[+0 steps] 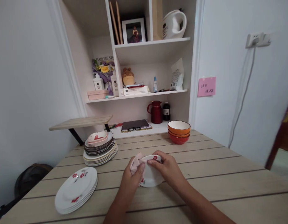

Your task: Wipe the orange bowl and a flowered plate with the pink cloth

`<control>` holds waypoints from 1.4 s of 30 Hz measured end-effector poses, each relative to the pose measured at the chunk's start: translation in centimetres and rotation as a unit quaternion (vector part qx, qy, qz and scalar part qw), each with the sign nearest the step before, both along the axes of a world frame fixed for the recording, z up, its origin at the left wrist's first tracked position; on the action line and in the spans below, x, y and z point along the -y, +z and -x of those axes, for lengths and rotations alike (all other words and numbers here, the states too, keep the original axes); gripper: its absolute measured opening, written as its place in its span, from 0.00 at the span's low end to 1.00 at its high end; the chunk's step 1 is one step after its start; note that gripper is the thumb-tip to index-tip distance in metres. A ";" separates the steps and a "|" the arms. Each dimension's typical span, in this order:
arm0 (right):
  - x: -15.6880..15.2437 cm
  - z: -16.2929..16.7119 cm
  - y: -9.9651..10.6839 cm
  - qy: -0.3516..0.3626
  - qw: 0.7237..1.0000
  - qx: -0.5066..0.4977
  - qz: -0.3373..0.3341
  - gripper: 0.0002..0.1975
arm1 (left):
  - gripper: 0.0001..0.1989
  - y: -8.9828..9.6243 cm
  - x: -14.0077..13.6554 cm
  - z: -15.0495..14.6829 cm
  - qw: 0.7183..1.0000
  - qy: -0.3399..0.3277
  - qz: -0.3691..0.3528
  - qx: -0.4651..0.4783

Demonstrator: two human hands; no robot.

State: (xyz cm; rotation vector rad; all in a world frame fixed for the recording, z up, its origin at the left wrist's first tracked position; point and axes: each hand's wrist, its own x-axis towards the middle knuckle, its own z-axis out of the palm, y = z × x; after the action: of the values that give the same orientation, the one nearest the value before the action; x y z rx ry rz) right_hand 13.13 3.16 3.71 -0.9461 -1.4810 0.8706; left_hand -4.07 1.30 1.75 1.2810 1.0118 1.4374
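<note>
A small white plate (152,175) with red flowers is held tilted above the middle of the table. My right hand (167,168) grips its upper right rim, thumb on the face and fingers behind. My left hand (132,174) is closed on a pale pink cloth (136,162), pressed against the plate's left edge. Part of the plate is hidden behind both hands. To the left lies a stack of white plates (76,189) with the same red flowers.
A taller stack of mixed plates and dishes (100,151) stands at the back left beside a small raised shelf (80,122). Orange and red bowls (178,133) are nested at the back right. Behind the slatted table (216,174) are a closed laptop (135,125) and a red jug (156,112).
</note>
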 end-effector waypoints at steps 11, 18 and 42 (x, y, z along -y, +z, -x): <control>0.2 1.4 -0.2 0.033 0.964 -0.244 0.097 0.20 | 0.32 0.6 0.0 -0.6 0.997 0.032 0.025 0.062; 0.2 2.2 -1.0 0.094 0.909 -0.374 0.159 0.25 | 0.28 -0.1 -0.1 -1.1 0.994 0.043 0.017 0.096; -0.3 -1.1 1.3 0.038 0.987 0.127 -0.092 0.08 | 0.17 0.7 -0.3 1.4 0.921 0.143 -0.251 -0.263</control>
State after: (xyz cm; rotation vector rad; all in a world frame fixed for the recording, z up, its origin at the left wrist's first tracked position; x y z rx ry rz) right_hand 14.26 3.44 5.02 -0.8901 -1.7925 0.6705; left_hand -5.43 1.56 2.41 2.0388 1.2635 1.6839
